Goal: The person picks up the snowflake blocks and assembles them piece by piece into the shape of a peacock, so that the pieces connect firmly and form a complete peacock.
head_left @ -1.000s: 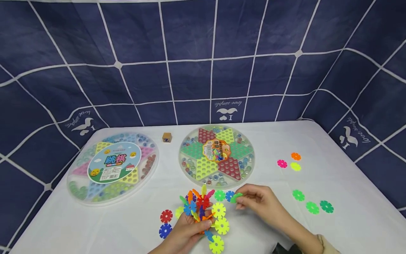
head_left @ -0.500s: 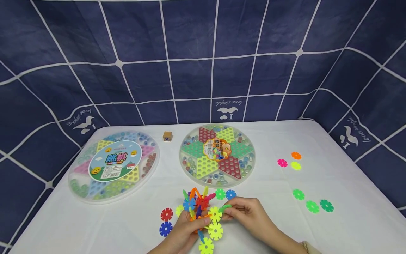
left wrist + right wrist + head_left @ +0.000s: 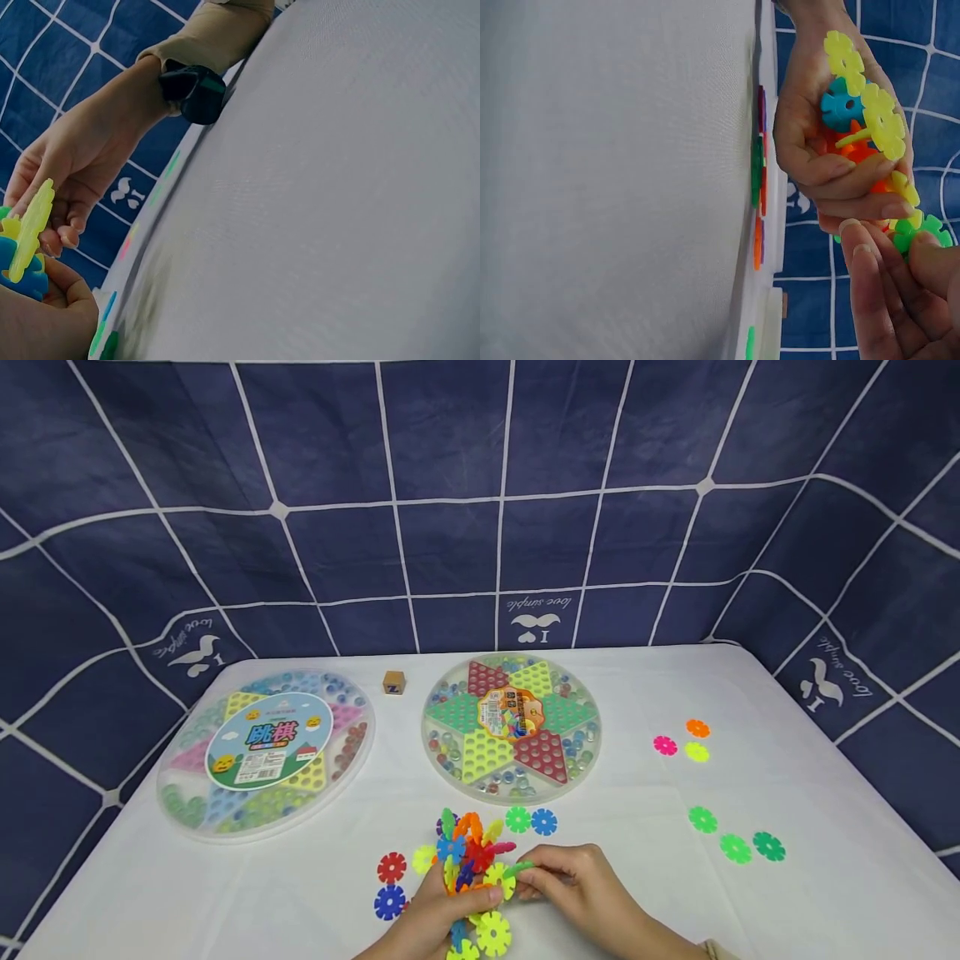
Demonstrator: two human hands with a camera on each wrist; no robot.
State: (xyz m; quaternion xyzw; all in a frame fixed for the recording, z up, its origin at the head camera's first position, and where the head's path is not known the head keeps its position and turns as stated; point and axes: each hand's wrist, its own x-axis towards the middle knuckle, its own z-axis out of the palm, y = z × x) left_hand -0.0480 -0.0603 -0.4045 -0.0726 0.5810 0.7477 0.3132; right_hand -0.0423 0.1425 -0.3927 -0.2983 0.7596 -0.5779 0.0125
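Observation:
My left hand (image 3: 442, 912) grips a cluster of interlocked flower-shaped plastic discs (image 3: 478, 857) in red, orange, blue, purple and yellow. Between the thumb and fingers of my right hand (image 3: 581, 887) is a green notched disc (image 3: 519, 867), its edge against a yellow disc (image 3: 498, 882) of the cluster. In the right wrist view the green disc (image 3: 934, 228) meets the yellow part; whether their slots are joined I cannot tell. More yellow discs (image 3: 883, 124) and a blue one (image 3: 841, 105) stick out past the left fingers. The left palm hides some of the cluster.
Loose discs lie around the hands: red (image 3: 392, 867), dark blue (image 3: 389, 902), green (image 3: 517, 820) and blue (image 3: 543, 822). Farther right are a pink disc (image 3: 665, 745) and a green disc (image 3: 736, 849), among others. Behind stand two round marble game boards (image 3: 480, 785) and a wooden cube (image 3: 393, 682).
My right hand has carried the green disc left and down from beside the blue disc to the cluster's yellow disc. The cluster has tilted and shifted slightly lower in my left hand.

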